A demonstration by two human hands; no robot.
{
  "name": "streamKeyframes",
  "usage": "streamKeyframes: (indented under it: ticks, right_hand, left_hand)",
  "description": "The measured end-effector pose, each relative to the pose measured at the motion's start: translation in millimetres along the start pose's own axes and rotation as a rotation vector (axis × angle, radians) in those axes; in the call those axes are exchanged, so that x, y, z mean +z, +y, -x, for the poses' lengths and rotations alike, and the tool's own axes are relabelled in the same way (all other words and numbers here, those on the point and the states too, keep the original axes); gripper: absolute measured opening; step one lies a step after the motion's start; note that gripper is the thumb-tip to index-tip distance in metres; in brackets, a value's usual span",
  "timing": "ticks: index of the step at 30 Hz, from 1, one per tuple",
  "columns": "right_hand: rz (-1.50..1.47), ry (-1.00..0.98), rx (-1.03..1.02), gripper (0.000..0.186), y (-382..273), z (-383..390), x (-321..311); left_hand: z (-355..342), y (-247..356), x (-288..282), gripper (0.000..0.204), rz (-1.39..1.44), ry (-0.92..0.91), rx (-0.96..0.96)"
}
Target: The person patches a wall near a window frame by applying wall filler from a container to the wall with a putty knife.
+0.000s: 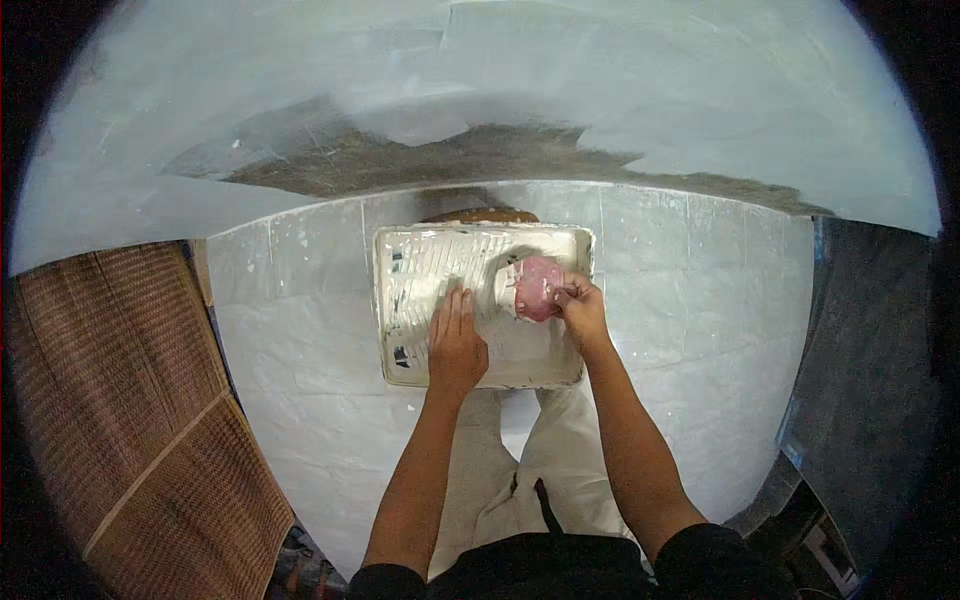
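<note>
A rectangular paint tray [400, 300], coated in wet white paint and with a ridged slope, lies in front of me. My left hand [455, 345] rests over the tray's lower middle, fingers stretched out at the ridged, painted surface. In its right half, my right hand [582, 315] grips a pink object [535, 285] with white paint on it, perhaps a small container; its exact kind is unclear. My thumb and fingers are closed on its right side.
A round brown object [470, 215] shows behind the tray. Paint-spattered pale tiles [690, 300] surround it. A grey, patchily painted surface [500, 70] spans the top. Woven brown mats [120, 380] are at left, a dark sheet [860, 380] at right. My legs are below the tray.
</note>
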State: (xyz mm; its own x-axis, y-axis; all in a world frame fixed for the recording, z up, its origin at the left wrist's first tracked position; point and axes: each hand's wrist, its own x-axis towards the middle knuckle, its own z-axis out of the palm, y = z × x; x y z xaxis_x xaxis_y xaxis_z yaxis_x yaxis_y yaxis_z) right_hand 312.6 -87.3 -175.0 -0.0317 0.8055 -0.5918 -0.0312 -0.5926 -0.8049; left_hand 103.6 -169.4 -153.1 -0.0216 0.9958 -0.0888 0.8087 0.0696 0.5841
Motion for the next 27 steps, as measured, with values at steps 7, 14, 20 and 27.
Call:
streamKeyframes:
  ticks: [7, 14, 20, 27]
  right_hand:
    - [-0.243, -0.039, 0.039, 0.022, -65.8, 31.0, 11.2]
    - [-0.564, -0.190, -0.110, 0.025, -127.3, 65.9, 10.9]
    - [-0.623, -0.332, -0.467, 0.046, -152.2, 112.7, 29.3]
    - [-0.396, -0.179, -0.753, 0.022, -226.6, 147.6, 53.8]
  left_hand:
    - [-2.2, 15.4, -40.5, 0.073, -0.038, -0.088, -0.014]
    - [-23.7, 31.8, -93.6, 0.073, -0.122, 0.083, 0.150]
    - [-29.2, 38.0, -140.5, 0.068, -0.154, 0.316, 0.381]
    - [-52.5, 83.8, -196.5, 0.070, -0.269, 0.450, 0.505]
